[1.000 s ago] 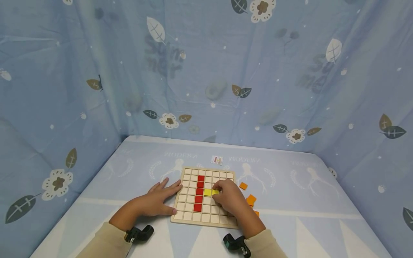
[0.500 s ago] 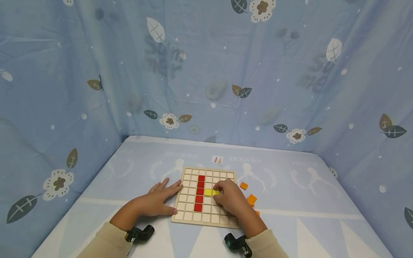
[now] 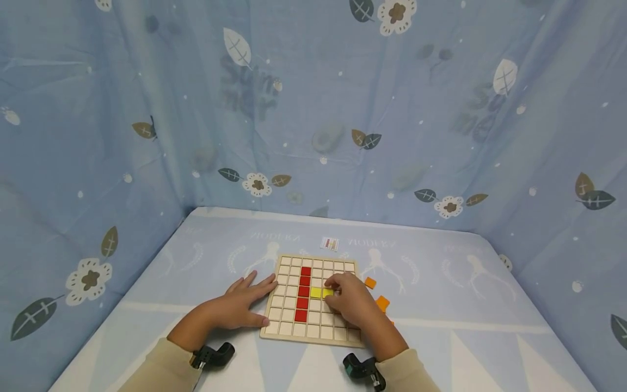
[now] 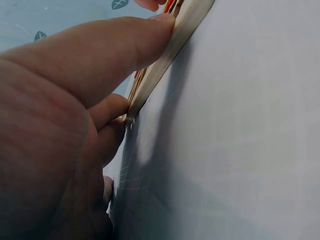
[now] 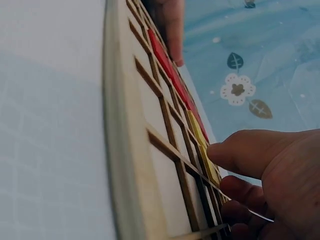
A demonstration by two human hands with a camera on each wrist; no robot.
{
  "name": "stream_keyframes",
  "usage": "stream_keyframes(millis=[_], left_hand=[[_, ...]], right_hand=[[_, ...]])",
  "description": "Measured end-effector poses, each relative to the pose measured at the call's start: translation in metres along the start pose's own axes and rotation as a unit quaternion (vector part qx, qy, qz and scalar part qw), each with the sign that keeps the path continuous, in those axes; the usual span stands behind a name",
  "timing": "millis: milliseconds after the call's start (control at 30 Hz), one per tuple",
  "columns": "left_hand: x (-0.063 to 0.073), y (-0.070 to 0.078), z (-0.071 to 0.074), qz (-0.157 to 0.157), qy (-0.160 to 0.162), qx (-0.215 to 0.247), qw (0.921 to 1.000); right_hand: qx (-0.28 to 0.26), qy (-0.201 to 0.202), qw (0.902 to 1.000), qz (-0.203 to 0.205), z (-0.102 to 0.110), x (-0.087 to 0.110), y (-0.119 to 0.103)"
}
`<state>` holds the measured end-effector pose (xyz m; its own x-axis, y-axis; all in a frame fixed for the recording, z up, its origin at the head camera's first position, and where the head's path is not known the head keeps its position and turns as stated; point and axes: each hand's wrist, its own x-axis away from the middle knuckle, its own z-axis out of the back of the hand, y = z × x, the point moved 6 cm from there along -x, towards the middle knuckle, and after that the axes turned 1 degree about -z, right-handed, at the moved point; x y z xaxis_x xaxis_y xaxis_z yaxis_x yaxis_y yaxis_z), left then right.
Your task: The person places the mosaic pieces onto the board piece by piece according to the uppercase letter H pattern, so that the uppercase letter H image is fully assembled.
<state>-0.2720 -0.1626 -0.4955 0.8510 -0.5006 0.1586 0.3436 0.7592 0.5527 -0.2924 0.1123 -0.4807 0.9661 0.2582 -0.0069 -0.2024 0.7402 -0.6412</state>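
Observation:
A wooden grid board (image 3: 311, 340) lies on the table, with a column of several red tiles (image 3: 303, 291) set in its squares. To the right of the column, one yellow tile (image 3: 315, 293) fills a square. My right hand (image 3: 351, 298) pinches a second yellow tile (image 3: 327, 293) at the neighbouring square, partly covering it. In the right wrist view, the thumb (image 5: 235, 150) is right at the yellow pieces (image 5: 200, 145). My left hand (image 3: 237, 306) rests with fingers spread against the board's left edge, its thumb (image 4: 155, 35) on the frame in the left wrist view.
Loose orange tiles (image 3: 370, 282) lie right of the board, some partly behind the right forearm. Behind the board is a small printed card (image 3: 330, 244). A blue patterned curtain (image 3: 313, 109) surrounds the table's back and sides. Each wrist carries a black camera mount (image 3: 213, 355).
The right wrist has shifted very slightly to the right, covering more of the nearest orange tile. The right fingers stay at the second yellow tile, and the left hand keeps its place.

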Motion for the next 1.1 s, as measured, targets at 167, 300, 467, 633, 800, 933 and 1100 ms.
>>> stream_keyframes(millis=[167, 300, 467, 633, 800, 933, 1100], left_hand=[[-0.001, 0.000, 0.001, 0.003, 0.003, -0.003, 1.0000], [-0.002, 0.001, 0.002, 0.002, 0.003, -0.005, 1.0000], [-0.003, 0.001, 0.002, -0.004, 0.004, -0.001, 1.0000], [0.000, -0.001, -0.002, -0.003, -0.001, -0.002, 1.0000], [0.000, 0.000, -0.004, -0.014, -0.002, 0.004, 0.9999], [-0.001, -0.001, -0.002, -0.011, 0.003, 0.002, 0.9999], [0.000, -0.001, 0.000, -0.009, 0.003, -0.005, 0.9999]], right_hand=[[-0.023, 0.007, 0.9996, -0.018, 0.009, 0.001, 0.002], [-0.025, 0.014, 0.9994, -0.019, 0.018, 0.001, 0.005], [-0.025, 0.038, 0.9982, -0.039, 0.029, -0.002, 0.013], [-0.018, 0.054, 0.9952, -0.080, 0.037, -0.002, 0.026], [0.009, 0.089, 0.9899, -0.110, 0.052, -0.002, 0.039], [0.028, 0.109, 0.9838, -0.140, 0.061, -0.003, 0.054], [0.048, 0.111, 0.9753, -0.185, 0.061, -0.003, 0.072]])
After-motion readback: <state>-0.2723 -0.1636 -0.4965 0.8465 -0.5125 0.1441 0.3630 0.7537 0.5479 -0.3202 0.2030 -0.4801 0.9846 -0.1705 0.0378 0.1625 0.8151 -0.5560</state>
